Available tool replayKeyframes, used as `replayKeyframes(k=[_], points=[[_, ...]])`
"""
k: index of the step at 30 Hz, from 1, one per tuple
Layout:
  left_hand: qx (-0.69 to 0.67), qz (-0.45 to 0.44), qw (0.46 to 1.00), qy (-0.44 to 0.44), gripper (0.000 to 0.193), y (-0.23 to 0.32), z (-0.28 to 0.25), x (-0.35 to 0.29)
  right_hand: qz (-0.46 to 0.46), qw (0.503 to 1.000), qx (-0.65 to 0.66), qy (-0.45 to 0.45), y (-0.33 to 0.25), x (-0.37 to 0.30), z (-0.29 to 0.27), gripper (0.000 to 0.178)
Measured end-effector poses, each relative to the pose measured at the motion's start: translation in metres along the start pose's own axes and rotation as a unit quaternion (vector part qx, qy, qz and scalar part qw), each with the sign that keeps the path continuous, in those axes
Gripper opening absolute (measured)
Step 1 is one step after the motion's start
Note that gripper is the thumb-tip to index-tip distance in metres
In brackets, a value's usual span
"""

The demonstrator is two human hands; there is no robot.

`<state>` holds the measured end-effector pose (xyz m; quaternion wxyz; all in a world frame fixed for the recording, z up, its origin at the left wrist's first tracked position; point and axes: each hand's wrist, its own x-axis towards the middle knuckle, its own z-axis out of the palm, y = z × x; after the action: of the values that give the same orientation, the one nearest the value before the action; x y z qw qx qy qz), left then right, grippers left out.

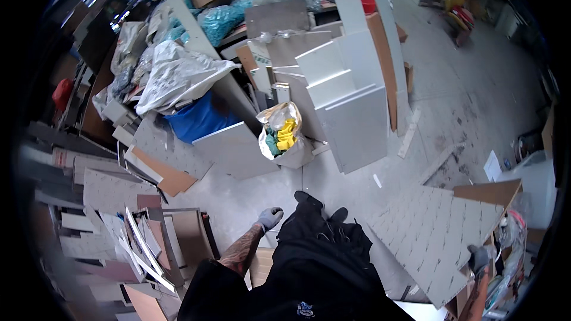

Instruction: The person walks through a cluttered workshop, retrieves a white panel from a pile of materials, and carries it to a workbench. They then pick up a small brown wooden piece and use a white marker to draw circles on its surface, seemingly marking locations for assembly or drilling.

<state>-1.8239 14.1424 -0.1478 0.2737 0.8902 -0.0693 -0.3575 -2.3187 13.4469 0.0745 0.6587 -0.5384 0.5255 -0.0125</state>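
Note:
My left hand (270, 218), in a grey glove, hangs beside my leg above the floor. Its fingers are curled in, and nothing shows in them. Out to the right, my right hand (479, 258) wears a dark-palmed glove and is closed on the edge of a large board (437, 226). This board is pale grey with rows of short dark printed marks. It stands tilted, and another brown-faced board (489, 192) shows behind its far edge. The right hand's fingertips are partly hidden against the board.
Ahead, grey and white panels (357, 125) lean upright beside a white sack (291, 154) with yellow and green scraps. Board offcuts (143, 244) crowd the left. Plastic sheeting (178, 74) and bags cover the far pile. Loose strips (409, 134) lie on the floor; a yellow chair (455, 6) stands far right.

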Motion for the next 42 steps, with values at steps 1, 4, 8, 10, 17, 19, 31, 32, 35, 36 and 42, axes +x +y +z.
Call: replayKeyframes(k=[1, 4, 8, 10, 17, 19, 31, 32, 35, 36, 42], points=[[-0.019, -0.016, 0.999, -0.021, 0.037, 0.005, 0.004, 0.007, -0.002, 0.993, -0.098, 0.065, -0.006, -0.018, 0.008, 0.029], [-0.044, -0.047, 0.998, -0.023, 0.038, 0.018, 0.002, -0.001, 0.024, 0.929, -0.308, 0.202, -0.034, -0.034, 0.04, 0.042], [-0.044, -0.047, 0.998, -0.024, 0.036, 0.016, 0.002, -0.002, -0.011, 0.898, -0.367, 0.243, -0.04, -0.05, 0.065, 0.042], [-0.05, -0.041, 0.998, -0.002, 0.037, 0.008, -0.001, -0.009, -0.022, 0.886, -0.389, 0.253, -0.037, -0.043, 0.074, 0.041], [-0.09, -0.067, 0.993, 0.022, 0.04, -0.037, -0.001, -0.026, -0.076, 0.818, -0.46, 0.337, -0.058, -0.032, 0.122, 0.039], [-0.075, -0.053, 0.994, 0.056, 0.039, -0.048, -0.009, -0.037, -0.108, 0.808, -0.451, 0.363, -0.041, -0.025, 0.129, 0.039], [-0.183, -0.08, 0.966, 0.163, 0.037, -0.23, -0.053, -0.074, -0.135, 0.808, -0.552, 0.156, 0.02, 0.101, 0.4, 0.041], [-0.172, -0.075, 0.966, 0.177, 0.037, -0.255, -0.053, -0.07, -0.124, 0.807, -0.567, 0.11, 0.038, 0.109, 0.434, 0.042], [-0.224, -0.157, 0.939, 0.208, 0.04, -0.288, -0.101, -0.106, -0.198, 0.78, -0.592, -0.049, 0.074, 0.144, 0.574, 0.041], [-0.254, -0.182, 0.928, 0.203, 0.042, -0.293, -0.125, -0.118, -0.244, 0.766, -0.587, -0.093, 0.082, 0.147, 0.628, 0.041], [-0.359, -0.26, 0.839, 0.316, 0.042, -0.366, -0.15, -0.18, -0.236, 0.784, -0.493, -0.294, 0.04, 0.038, 0.922, 0.041]])
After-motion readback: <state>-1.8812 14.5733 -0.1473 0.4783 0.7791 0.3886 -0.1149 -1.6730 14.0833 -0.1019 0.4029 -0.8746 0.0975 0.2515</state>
